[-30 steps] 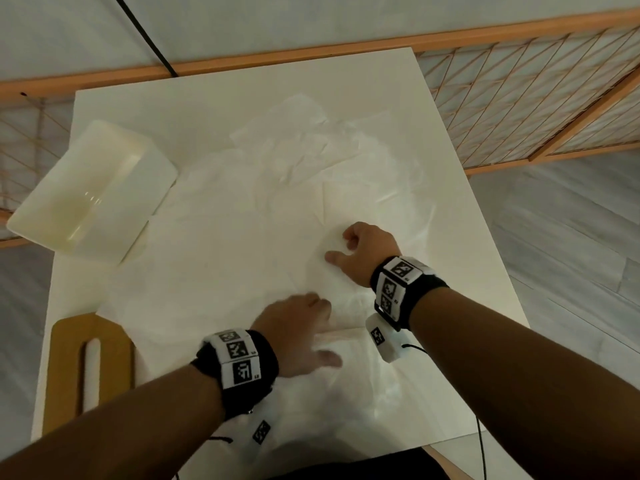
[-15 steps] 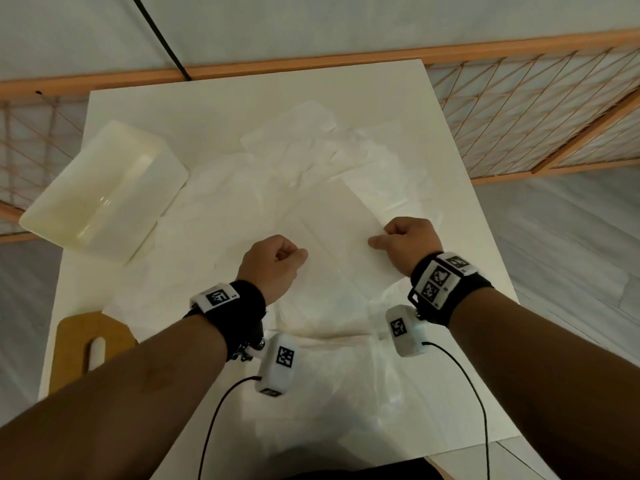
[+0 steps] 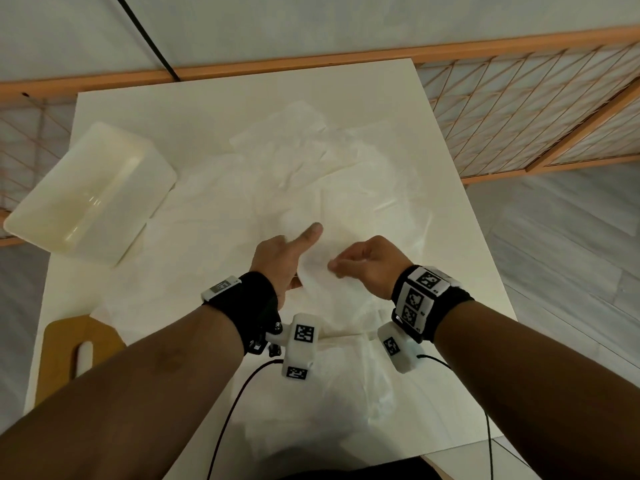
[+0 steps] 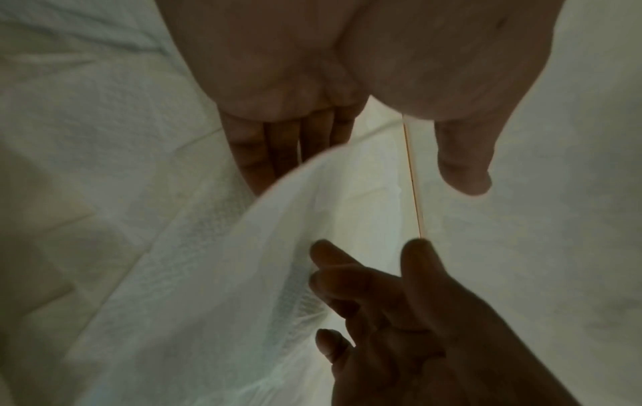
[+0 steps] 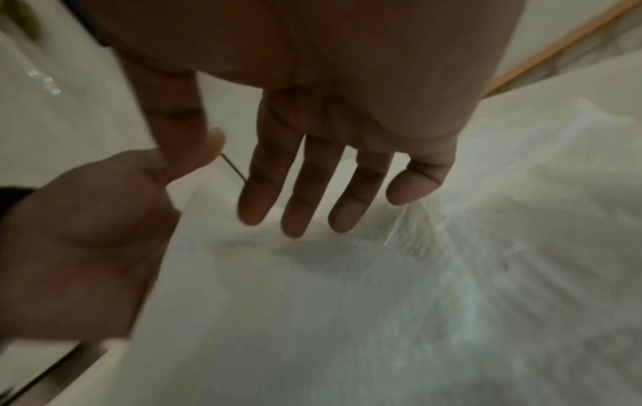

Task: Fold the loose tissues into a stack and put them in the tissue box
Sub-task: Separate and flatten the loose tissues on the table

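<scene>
Several loose white tissues (image 3: 332,161) lie spread over the white table (image 3: 242,88). One tissue (image 3: 317,271) is raised in a fold between my two hands. My left hand (image 3: 284,258) has straight fingers (image 4: 278,153) behind the sheet (image 4: 225,274), with its thumb (image 4: 462,170) standing clear. My right hand (image 3: 367,265) faces it, and its relaxed fingers (image 5: 295,197) touch the other side of the tissue (image 5: 312,302). Its thumb stays apart from them. The open cream tissue box (image 3: 86,199) sits at the table's left edge.
A wooden lid (image 3: 59,351) with a slot lies at the near left corner. An orange-framed lattice railing (image 3: 519,109) runs behind and to the right of the table. Cables from my wrist cameras hang over the near edge.
My hands lifted off the spread tissues, gripped one sheet at two edges, then came together in front of me. The sheet now stands folded between loosened fingers.
</scene>
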A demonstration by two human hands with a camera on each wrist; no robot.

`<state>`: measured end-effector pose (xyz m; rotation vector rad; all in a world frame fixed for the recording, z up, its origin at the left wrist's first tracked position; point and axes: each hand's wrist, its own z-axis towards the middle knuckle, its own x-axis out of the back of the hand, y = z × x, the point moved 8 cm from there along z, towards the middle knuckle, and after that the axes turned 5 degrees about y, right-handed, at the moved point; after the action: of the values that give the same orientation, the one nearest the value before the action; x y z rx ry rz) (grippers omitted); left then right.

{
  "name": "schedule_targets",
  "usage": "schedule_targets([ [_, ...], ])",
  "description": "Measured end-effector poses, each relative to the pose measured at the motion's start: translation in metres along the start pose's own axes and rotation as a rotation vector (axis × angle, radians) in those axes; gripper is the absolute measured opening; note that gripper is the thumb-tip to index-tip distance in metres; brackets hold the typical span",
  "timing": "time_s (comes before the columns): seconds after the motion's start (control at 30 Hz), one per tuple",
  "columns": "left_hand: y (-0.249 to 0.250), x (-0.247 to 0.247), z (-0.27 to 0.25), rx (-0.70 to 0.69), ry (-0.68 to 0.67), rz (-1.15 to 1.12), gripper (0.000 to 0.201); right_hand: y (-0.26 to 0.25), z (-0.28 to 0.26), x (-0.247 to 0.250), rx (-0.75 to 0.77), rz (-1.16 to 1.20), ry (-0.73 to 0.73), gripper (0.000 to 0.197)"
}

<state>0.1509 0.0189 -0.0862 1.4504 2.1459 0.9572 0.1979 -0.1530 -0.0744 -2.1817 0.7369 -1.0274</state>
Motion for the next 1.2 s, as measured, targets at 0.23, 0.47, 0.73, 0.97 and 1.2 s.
schedule_targets([
  [0.23, -0.01, 0.037, 0.011, -0.087, 0.17, 0.349, 0.048, -0.002, 0.021, 0.0, -0.026, -0.217, 0.198, 0.04],
  [0.47, -0.012, 0.042, 0.012, -0.124, 0.162, 0.396, 0.038, -0.011, 0.024, -0.014, -0.079, -0.142, 0.16, 0.02],
  [0.73, -0.009, 0.004, -0.01, 0.105, -0.295, -0.176, 0.049, -0.043, 0.0, -0.02, -0.003, 0.532, -0.055, 0.019],
  [0.97, 0.003, 0.014, -0.024, -0.165, -0.488, 0.398, 0.046, 0.026, 0.011, 0.039, -0.292, 0.547, 0.326, 0.05],
  [1.2, -0.071, -0.004, -0.064, -0.266, -0.858, 1.251, 0.031, 0.047, 0.031, 0.052, -0.326, 0.055, 0.406, 0.037],
])
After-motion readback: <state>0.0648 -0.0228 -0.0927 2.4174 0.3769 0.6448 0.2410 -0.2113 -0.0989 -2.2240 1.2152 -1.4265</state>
